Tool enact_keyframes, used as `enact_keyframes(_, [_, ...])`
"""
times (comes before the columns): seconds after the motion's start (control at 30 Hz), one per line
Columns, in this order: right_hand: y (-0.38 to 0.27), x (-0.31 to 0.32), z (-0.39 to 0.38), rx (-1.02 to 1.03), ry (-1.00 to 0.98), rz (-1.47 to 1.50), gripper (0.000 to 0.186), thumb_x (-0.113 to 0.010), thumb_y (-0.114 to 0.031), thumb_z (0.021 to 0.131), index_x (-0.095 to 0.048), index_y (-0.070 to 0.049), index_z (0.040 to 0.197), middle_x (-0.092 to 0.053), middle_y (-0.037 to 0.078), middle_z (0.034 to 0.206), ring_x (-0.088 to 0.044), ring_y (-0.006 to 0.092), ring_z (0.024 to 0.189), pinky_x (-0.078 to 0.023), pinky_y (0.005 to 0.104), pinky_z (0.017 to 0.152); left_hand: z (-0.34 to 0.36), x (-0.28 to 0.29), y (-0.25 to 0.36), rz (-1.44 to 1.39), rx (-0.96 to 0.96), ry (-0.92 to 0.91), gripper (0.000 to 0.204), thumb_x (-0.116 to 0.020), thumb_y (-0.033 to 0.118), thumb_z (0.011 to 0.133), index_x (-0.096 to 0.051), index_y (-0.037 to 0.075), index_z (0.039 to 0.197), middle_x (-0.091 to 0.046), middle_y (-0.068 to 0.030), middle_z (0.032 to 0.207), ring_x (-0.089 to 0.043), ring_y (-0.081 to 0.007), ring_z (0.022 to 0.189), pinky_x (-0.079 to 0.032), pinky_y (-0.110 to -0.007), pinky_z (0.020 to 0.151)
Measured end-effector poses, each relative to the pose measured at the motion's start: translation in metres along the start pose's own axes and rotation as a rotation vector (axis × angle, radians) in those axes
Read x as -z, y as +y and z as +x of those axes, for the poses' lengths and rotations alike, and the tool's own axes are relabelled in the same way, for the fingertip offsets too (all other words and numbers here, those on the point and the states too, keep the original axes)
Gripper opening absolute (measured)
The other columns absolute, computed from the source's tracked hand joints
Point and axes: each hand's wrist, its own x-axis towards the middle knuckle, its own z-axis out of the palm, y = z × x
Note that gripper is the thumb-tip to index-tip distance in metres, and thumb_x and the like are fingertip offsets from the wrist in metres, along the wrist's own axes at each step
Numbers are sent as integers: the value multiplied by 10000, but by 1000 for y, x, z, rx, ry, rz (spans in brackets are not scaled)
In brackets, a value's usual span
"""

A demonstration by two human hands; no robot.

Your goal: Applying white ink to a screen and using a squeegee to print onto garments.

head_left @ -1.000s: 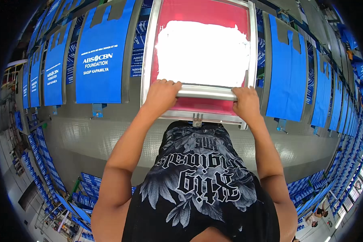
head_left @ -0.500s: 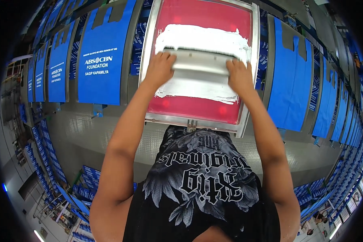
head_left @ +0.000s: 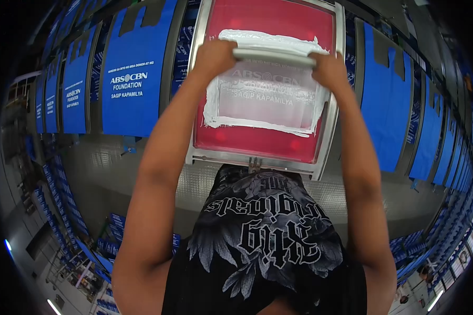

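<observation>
A screen-printing frame (head_left: 191,121) with metal sides and a red screen (head_left: 247,140) lies in front of me. Both my hands grip a pale squeegee (head_left: 273,56) that spans the screen near its far part. My left hand (head_left: 214,59) is closed round its left end, and my right hand (head_left: 328,70) round its right end. White ink (head_left: 268,38) is banked beyond the squeegee and forms a rim along the sides and the near edge. Inside that rim, the thinly coated stencil area (head_left: 263,110) shows pale lettering. The squeegee's blade is hidden from me.
Blue printed bags (head_left: 131,58) lie flat on grey boards to the left. More blue bags (head_left: 381,105) line the right side, curving away. A metal hinge (head_left: 254,164) sits at the frame's near edge, close to my body. Racks of blue bags (head_left: 63,205) stand lower left.
My hands and the squeegee have moved away from me, toward the far side of the screen. White ink that covered the middle is scraped thin, and the lettering now shows.
</observation>
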Motion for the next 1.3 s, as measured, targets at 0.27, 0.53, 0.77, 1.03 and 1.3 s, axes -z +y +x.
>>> enact_keyframes(0.27, [-70, -9, -168, -13, -70, 239, 305, -588, -19, 648, -649, -122, 929, -661, 100, 881, -614, 262, 878, -239, 524, 1066, -184, -3, 37, -173, -42, -116, 393, -686, 25, 594, -666, 156, 963, -647, -100, 851, -614, -296, 834, -499, -389, 729])
enact_keyframes(0.53, [6, 4, 5, -7, -57, 23, 392, -587, -104, 674, -642, -150, 1060, -670, 128, 853, -646, 273, 840, -345, 459, 962, 12, 12, 4, -32, 10, -101, 308, -715, 351, 702, -683, 135, 920, -665, -126, 788, -648, -293, 752, -512, -404, 670])
enact_keyframes(0.77, [-62, 11, -140, 9, -133, 130, 370, -574, -28, 681, -658, -150, 1020, -672, 102, 833, -633, 264, 881, -240, 525, 1062, -138, 38, 43, -112, 57, -311, 334, -649, 41, 680, -680, 148, 995, -654, -116, 871, -613, -304, 836, -494, -383, 736])
enact_keyframes(1.03, [-15, -1, -22, -62, -81, -17, 374, -560, -67, 673, -654, -158, 1024, -672, 114, 846, -640, 261, 860, -319, 459, 1001, -16, 9, 7, -3, 31, -89, 162, -662, 198, 701, -683, 137, 849, -662, -100, 786, -639, -287, 795, -513, -415, 661])
enact_keyframes(1.3, [-59, 9, -142, -13, -66, 145, 345, -570, -15, 647, -668, -130, 957, -667, 111, 821, -628, 279, 850, -245, 525, 1060, -139, 33, 41, -158, 3, -220, 338, -668, 33, 649, -675, 121, 975, -634, -123, 814, -607, -301, 832, -491, -395, 752])
